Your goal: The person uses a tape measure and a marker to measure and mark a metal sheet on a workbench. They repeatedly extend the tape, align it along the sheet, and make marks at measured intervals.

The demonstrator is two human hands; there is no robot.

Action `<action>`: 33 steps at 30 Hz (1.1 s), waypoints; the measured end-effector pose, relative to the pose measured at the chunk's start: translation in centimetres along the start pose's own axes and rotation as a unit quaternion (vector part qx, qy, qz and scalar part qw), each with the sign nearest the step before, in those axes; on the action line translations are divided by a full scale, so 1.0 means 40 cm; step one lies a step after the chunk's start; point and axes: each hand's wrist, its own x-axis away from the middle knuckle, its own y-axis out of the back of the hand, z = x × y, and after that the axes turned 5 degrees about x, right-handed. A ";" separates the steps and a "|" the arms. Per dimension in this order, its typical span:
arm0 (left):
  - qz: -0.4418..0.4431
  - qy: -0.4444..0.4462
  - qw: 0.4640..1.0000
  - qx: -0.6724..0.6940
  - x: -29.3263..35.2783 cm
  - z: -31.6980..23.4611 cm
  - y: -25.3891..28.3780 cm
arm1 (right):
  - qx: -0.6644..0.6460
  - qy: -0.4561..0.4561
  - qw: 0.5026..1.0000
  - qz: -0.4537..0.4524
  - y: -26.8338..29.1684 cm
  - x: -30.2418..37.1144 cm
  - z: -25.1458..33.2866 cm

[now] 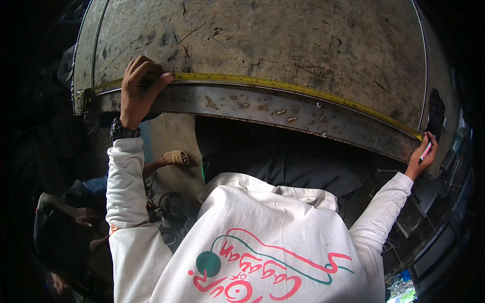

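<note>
A yellow tape measure blade is stretched along the near edge of a worn, scratched tabletop, beside a grey metal edge strip. Its case sits at the table's left end. My left hand presses on the blade near the case, fingers curled and thumb pointing right along it. At the far right end of the blade, my right hand is closed around a slim white and dark marker pen, its fingertips by the tape's end at the table corner.
Thin metal strips run along the table's sides. Small bolts or knobs stick up from the edge strip. At lower left another person sits low, a sandalled foot on the floor. A dark object is beyond the right corner.
</note>
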 end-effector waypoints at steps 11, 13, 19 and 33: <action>-0.001 -0.001 1.000 -0.004 -0.002 0.005 -0.004 | 0.012 -0.010 1.000 -0.007 0.001 -0.002 0.008; 0.002 -0.001 1.000 -0.001 -0.003 0.007 -0.003 | 0.006 -0.006 1.000 -0.005 0.001 -0.002 0.004; -0.002 -0.012 1.000 -0.014 -0.002 0.010 0.001 | 0.001 -0.011 1.000 -0.006 -0.007 0.000 0.005; 0.002 0.015 1.000 0.014 -0.003 -0.004 -0.002 | -0.011 -0.027 1.000 -0.010 -0.004 -0.001 -0.009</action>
